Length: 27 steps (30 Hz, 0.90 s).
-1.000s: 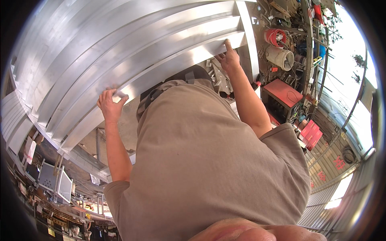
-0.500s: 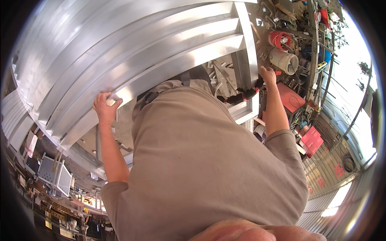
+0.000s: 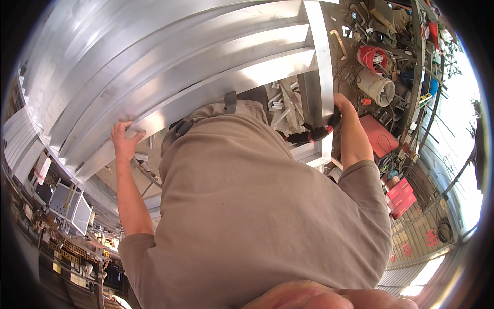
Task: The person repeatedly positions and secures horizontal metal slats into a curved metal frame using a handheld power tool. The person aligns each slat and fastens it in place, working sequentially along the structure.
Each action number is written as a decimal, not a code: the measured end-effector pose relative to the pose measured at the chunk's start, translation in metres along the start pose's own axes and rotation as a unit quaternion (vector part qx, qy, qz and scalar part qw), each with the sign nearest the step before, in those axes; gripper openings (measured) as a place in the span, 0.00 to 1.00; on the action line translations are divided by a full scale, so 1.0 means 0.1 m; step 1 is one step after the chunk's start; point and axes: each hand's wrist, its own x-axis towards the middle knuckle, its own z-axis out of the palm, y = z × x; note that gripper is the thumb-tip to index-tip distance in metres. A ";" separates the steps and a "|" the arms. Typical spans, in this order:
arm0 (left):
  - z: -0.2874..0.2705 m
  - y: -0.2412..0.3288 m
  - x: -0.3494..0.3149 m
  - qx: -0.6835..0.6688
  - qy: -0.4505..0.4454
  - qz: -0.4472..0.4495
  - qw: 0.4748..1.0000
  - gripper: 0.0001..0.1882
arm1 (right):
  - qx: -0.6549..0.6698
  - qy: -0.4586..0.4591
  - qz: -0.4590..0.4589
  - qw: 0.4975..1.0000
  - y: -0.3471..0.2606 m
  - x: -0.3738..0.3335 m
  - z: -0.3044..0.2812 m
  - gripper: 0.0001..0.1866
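A large silvery metal panel frame with long parallel slats [image 3: 221, 77] spans the space before me. My left hand [image 3: 123, 141] is on the edge of the nearest slat, its fingers curled over the metal and its thumb out to the side. My right hand [image 3: 343, 104] is bent in at the outer side of the frame's right end post [image 3: 323, 72]. Its fingers are mostly hidden and look closed; what they hold cannot be made out. A black cable-like piece with red bands [image 3: 316, 135] runs from near that wrist, past the post's foot, toward my waist.
Metal offcuts [image 3: 285, 100] lie beyond my waist. To the right are a red bucket [image 3: 371, 57], a whitish bucket [image 3: 378, 87], a flat red piece [image 3: 378, 136] and red boxes [image 3: 400, 197]. A grey metal rack [image 3: 72, 206] stands at the left.
The whole view has shifted slightly. My right hand has turned inward at the wrist against the end post, so its fingers show less. My left hand stays on the slat edge.
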 end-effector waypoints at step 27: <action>0.02 0.00 -0.04 -0.023 0.020 -0.024 0.999 0.31 | 0.076 0.094 -0.626 0.770 -0.91 -4.56 0.89 0.41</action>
